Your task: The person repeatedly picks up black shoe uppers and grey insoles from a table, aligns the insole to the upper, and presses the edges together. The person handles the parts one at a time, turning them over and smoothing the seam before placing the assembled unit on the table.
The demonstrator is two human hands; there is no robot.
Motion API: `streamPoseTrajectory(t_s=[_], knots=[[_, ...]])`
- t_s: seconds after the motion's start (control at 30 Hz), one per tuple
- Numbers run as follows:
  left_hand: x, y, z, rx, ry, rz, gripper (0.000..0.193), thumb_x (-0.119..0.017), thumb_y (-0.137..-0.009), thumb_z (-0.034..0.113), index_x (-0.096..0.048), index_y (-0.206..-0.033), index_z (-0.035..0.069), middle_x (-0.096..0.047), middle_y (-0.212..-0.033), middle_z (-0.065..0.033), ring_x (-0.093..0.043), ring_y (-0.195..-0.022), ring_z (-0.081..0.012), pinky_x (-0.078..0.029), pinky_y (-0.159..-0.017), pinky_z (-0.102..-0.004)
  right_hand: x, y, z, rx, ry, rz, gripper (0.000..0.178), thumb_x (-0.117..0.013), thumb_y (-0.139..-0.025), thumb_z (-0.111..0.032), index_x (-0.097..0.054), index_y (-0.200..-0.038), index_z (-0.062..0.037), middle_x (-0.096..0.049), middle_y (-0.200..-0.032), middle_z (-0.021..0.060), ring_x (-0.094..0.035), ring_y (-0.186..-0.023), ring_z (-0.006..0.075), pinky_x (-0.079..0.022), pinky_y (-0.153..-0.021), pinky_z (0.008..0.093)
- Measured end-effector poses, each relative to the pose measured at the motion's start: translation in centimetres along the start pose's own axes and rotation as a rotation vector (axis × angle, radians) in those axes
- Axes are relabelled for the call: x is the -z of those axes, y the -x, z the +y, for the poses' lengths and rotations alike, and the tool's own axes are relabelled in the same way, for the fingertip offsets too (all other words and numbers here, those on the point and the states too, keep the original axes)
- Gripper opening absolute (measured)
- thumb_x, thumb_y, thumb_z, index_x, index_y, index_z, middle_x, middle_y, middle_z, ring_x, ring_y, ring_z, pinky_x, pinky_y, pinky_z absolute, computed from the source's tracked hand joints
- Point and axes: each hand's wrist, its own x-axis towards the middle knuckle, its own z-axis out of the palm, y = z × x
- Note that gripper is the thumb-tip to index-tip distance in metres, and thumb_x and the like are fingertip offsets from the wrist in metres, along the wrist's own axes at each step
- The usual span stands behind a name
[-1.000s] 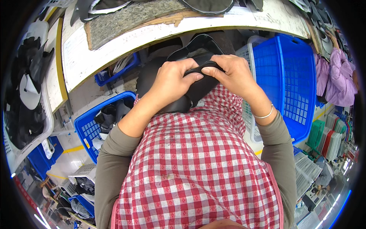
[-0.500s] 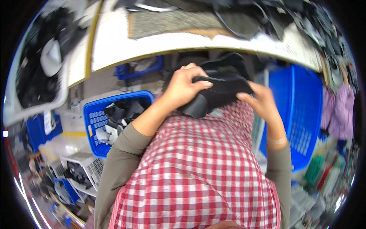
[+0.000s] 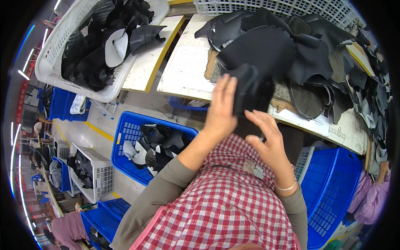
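Observation:
A dark, soft black piece, like a shoe upper [image 3: 250, 89], hangs over the near edge of the table in front of me. My left hand [image 3: 221, 106] has its fingers stretched out flat along the left side of that piece. Just below its lower end is my right hand [image 3: 268, 137], fingers apart, the index fingertip close to the material; whether it touches, I cannot tell. Behind the upper, a broad smooth black piece [image 3: 266, 48] lies over a heap of black leather-like pieces [image 3: 310, 60].
A white basket [image 3: 46, 68] of black pieces stands at the left. Below it, a blue basket [image 3: 121, 146] holds black and white pieces. Large blue baskets [image 3: 333, 187] lean at my right. A white crate [image 3: 250, 6] is behind the heap. Other people [image 3: 68, 229] are nearby.
Both hands were gripping the black shoe upper above my lap. It is now at the table edge, and the hands have loosened and spread. The view has shifted toward the tabletop.

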Motion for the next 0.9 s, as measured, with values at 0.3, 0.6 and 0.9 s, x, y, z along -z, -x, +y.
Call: streamPoseTrajectory(t_s=[0.3, 0.6, 0.9], knots=[[22.0, -8.5, -9.7, -0.003, -0.339, 0.535, 0.053, -0.054, -0.082, -0.013, -0.071, -0.130, 0.002, -0.073, -0.127, -0.0142, -0.069, -0.117, -0.0270, -0.051, -0.104, -0.0367, 7.8, 7.2, -1.2, -0.354, -0.174, 0.168, 0.016, -0.072, -0.096, -0.015, -0.078, -0.099, -0.0012, -0.077, -0.099, 0.0107, -0.070, -0.100, 0.0239, -0.056, -0.086, 0.0343], [7.4, -21.4, -5.3, -0.370, 0.078, -0.062, 0.044, -0.072, -0.094, 0.008, -0.066, -0.137, 0.008, -0.067, -0.139, -0.0091, -0.063, -0.128, -0.0222, -0.048, -0.107, -0.0346, 9.2, 1.8, 3.5, -0.413, -0.719, 0.529, 0.041, -0.064, -0.103, -0.014, -0.059, -0.139, 0.0037, -0.066, -0.137, 0.0176, -0.064, -0.123, 0.0221, -0.050, -0.106, 0.0346], [-2.6, -17.4, 10.7, -0.601, -0.001, -0.192, 0.035, -0.080, -0.076, 0.010, -0.068, -0.109, 0.009, -0.065, -0.099, -0.0053, -0.060, -0.099, -0.0264, -0.037, -0.087, -0.0409, 7.2, -0.3, 3.9, -0.394, -0.723, 0.449, 0.035, -0.067, -0.101, -0.011, -0.063, -0.133, 0.0032, -0.070, -0.127, 0.0125, -0.065, -0.119, 0.0181, -0.049, -0.102, 0.0309]])
